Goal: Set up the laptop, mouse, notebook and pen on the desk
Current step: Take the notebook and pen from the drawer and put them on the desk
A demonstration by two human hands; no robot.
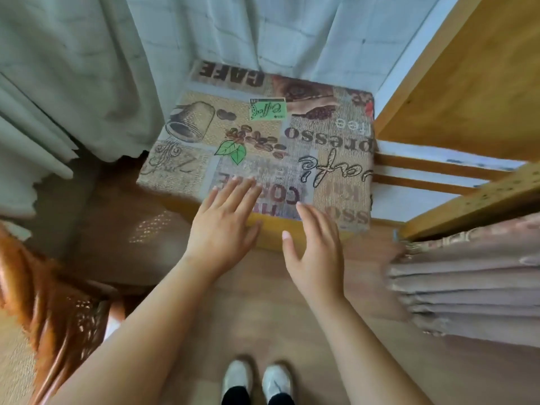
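A small desk point(271, 238) with a yellow wooden front edge stands ahead, covered by a cloth point(263, 135) printed with coffee beans and words such as "CAFE". My left hand point(225, 220) hovers flat over the desk's near edge, fingers spread, holding nothing. My right hand point(315, 249) is beside it, a little nearer to me, also open with nothing in it. No laptop, mouse, notebook or pen shows in the head view.
Pale curtains point(73, 83) hang at the left and behind the desk. A yellow wooden frame point(467, 92) rises on the right, with a folded beige curtain point(467, 287) below it. Orange lacy fabric point(58, 317) lies at the lower left. My white shoes point(257, 381) stand on the wood floor.
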